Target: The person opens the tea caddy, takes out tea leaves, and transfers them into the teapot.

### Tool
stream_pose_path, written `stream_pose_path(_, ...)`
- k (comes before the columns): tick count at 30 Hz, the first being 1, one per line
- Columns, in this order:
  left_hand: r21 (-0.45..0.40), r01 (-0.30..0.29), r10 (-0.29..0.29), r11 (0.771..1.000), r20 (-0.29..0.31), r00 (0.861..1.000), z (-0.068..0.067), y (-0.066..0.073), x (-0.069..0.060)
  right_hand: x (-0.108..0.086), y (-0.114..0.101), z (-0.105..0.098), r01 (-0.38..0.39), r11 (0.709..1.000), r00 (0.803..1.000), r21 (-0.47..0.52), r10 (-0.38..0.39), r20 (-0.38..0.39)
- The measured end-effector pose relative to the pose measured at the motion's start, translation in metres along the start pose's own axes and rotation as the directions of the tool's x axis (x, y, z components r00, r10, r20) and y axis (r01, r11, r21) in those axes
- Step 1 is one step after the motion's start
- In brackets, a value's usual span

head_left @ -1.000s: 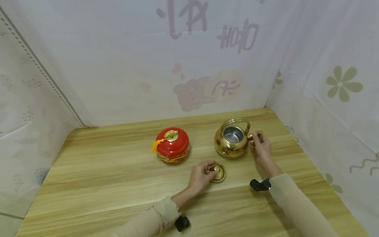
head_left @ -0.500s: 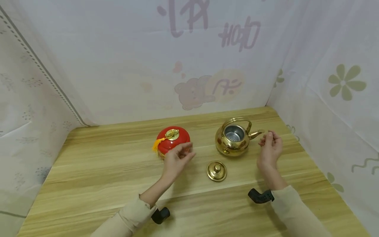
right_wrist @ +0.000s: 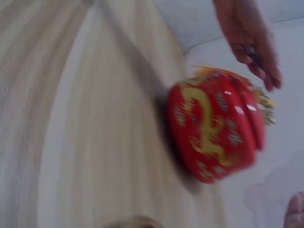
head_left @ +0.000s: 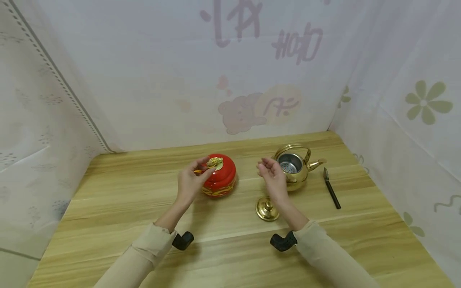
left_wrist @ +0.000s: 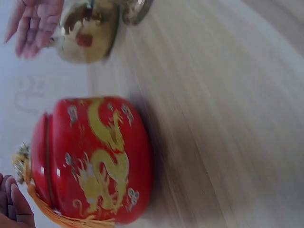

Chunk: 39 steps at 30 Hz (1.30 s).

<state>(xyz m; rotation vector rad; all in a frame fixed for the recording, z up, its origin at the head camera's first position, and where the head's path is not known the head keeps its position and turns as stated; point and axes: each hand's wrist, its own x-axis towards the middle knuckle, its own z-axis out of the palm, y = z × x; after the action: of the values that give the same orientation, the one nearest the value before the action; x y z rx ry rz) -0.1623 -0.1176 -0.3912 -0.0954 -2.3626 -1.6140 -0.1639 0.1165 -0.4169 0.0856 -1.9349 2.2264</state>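
Observation:
A round red jar [head_left: 220, 182] with gold dragons stands at mid-table, its lid on, with a gold ornamental knob [head_left: 215, 163] and an orange tassel [left_wrist: 61, 216]. My left hand [head_left: 190, 180] is at the knob's left, thumb and fingers apart; both wrist views show a gap between hand and knob. My right hand [head_left: 274, 182] hovers in front of the brass teapot [head_left: 299, 181], fingers loosely bent, holding nothing. That teapot stands uncovered, a steel strainer [head_left: 289, 163] inside. Its brass lid [head_left: 266, 209] lies on the table, partly behind my right wrist.
Right of the teapot lies a slim tool [head_left: 332, 192] with a dark handle and a pointed metallic head. The wooden table [head_left: 119, 200] meets patterned cloth walls [head_left: 162, 100] at the back and sides.
My left hand has left the teapot lid and moved left to the red jar. My right hand has moved left from beside the spout, and the slim tool now shows there.

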Motion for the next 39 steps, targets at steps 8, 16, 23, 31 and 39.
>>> stream_pose_path(8, 0.11, -0.05, 0.048, 0.993, 0.023, 0.999, 0.004, -0.006, 0.013, 0.003, 0.029, 0.031, -0.133, 0.984, 0.958, -0.115, 0.158, 0.239)
stream_pose_path(16, 0.172, -0.065, 0.054, 0.983, 0.065, 0.996, 0.007, -0.011, 0.021, 0.009, 0.039, 0.046, -0.173, 0.972, 0.912, -0.161, 0.22, 0.346)
stream_pose_path(23, 0.223, -0.085, 0.071, 0.971, 0.069, 0.995, 0.008, -0.013, 0.024, 0.012, 0.042, 0.051, -0.185, 0.976, 0.897, -0.114, 0.215, 0.386)
stream_pose_path(31, 0.222, -0.061, 0.048, 0.973, 0.065, 0.997, 0.008, -0.013, 0.026, 0.011, 0.046, 0.052, -0.158, 0.984, 0.912, -0.081, 0.177, 0.37)
stream_pose_path(39, 0.231, -0.058, 0.046, 0.971, 0.055, 0.997, 0.008, -0.012, 0.028, 0.011, 0.051, 0.052, -0.15, 0.986, 0.911, -0.07, 0.166, 0.378)
